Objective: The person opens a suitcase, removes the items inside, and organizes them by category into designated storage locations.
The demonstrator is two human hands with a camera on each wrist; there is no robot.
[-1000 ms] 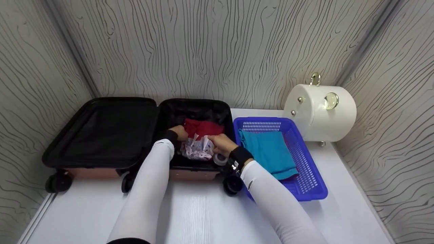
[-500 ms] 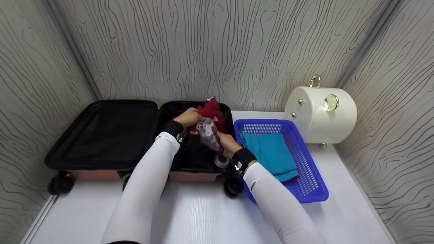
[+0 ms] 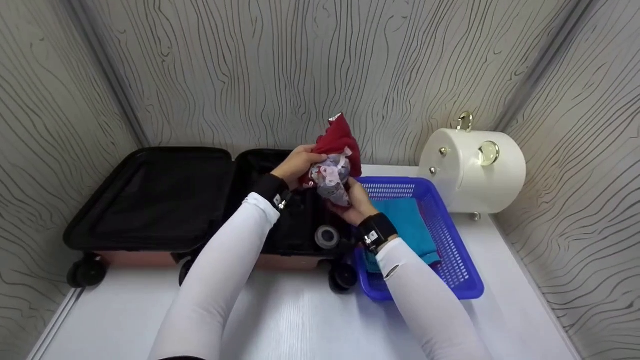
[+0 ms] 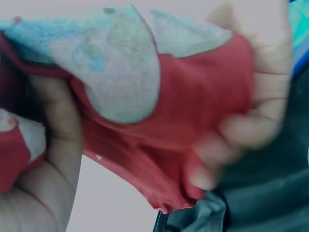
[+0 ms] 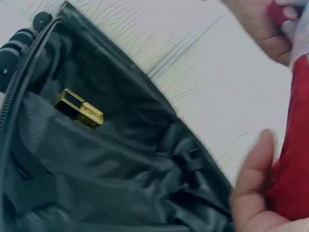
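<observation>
A red garment (image 3: 345, 137) with pale patterned parts is held bunched above the right half of an open suitcase (image 3: 295, 262). My left hand (image 3: 300, 162) grips it from the left, thumb on top of the fabric. Lower on the right side, my right hand (image 3: 357, 202) holds its other edge. In the left wrist view the red cloth (image 4: 203, 92) spans both hands, with curled fingers (image 4: 251, 130) round its right end. The right wrist view catches the thumb (image 5: 258, 164) against the red fabric.
A round grey-white ring (image 3: 327, 237) and a gold rectangular object (image 5: 91, 113) lie in the suitcase. Its black lid half (image 3: 155, 200) lies open at left. Right of it, a blue basket (image 3: 472, 290) holds folded teal cloth (image 3: 415, 225). Behind stands a white cylindrical case (image 3: 492, 180).
Both hands have lifted the red garment up out of the suitcase and moved it right, turning it so a red corner points upward.
</observation>
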